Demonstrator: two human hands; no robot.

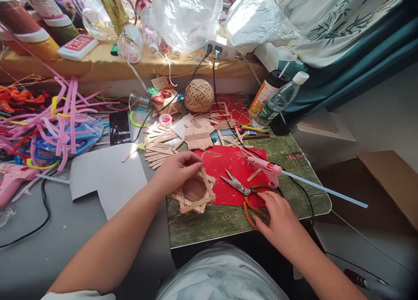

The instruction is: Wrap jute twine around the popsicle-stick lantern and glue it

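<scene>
My left hand (pixel 176 169) rests curled over the rim of a small basket made of popsicle sticks (pixel 195 192), gripping its near-left edge. My right hand (pixel 277 215) lies on the orange handles of a pair of scissors (pixel 246 193), fingers bent over them; the blades point left across a red sheet (pixel 228 165). A pink glue gun (pixel 266 167) lies on the green board (pixel 212 224) just beyond my right hand, with a long clear glue stick (pixel 323 189) sticking out to the right.
Loose popsicle sticks (pixel 161 150) and a stick panel (pixel 198 137) lie behind the basket. A twine ball (pixel 199 95), two bottles (pixel 277 100), pink pipe cleaners (pixel 62 117), grey card (pixel 107 176) and a power strip (pixel 222 52) crowd the back. A cardboard box (pixel 392 178) sits at right.
</scene>
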